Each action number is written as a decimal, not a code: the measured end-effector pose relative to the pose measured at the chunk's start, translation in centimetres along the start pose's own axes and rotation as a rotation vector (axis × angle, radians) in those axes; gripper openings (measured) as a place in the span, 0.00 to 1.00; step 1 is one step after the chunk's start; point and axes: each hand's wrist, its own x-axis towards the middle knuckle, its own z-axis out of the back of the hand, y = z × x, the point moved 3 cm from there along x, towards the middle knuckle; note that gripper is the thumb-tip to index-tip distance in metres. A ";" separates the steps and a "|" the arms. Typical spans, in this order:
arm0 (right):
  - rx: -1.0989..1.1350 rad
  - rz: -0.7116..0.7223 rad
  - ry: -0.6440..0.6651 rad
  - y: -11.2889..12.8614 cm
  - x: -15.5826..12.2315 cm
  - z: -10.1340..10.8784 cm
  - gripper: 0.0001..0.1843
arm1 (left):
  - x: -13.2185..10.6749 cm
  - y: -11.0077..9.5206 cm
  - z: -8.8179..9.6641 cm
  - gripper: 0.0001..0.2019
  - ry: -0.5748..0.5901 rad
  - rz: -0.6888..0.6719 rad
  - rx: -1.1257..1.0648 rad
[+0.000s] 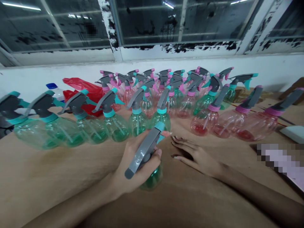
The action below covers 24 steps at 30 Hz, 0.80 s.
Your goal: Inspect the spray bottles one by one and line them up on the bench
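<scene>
My left hand [140, 161] is wrapped round the neck of a green spray bottle [153, 179] with a grey and teal trigger head [146, 148]. The fingers hide the bottle's collar. To its right, my right hand [197, 153] rests on the wooden table [190, 199] with its fingers stretched out, holding nothing. Just beyond the hands stands a row of green spray bottles [117, 126] with teal collars, running to the left. Several pink spray bottles [204, 122] with pink collars stand in line at the right.
Behind the front row, more pink and green spray bottles [182, 106] crowd together near the wall. A red plastic bag [78, 85] and a blue-capped bottle [55, 91] are at the back left. A white object [294, 133] lies at the right edge, near a blurred-out patch.
</scene>
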 end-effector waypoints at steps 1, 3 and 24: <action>-0.003 0.000 0.007 0.0 0.0 0.0 0.29 | 0.0 0.0 0.0 0.17 0.009 -0.010 0.006; -0.012 0.001 0.021 0.0 0.0 0.0 0.29 | 0.0 0.0 0.0 0.17 0.033 -0.029 0.024; -0.009 -0.014 0.021 0.0 0.0 0.0 0.29 | -0.2 0.4 -0.1 0.17 0.024 -0.038 0.036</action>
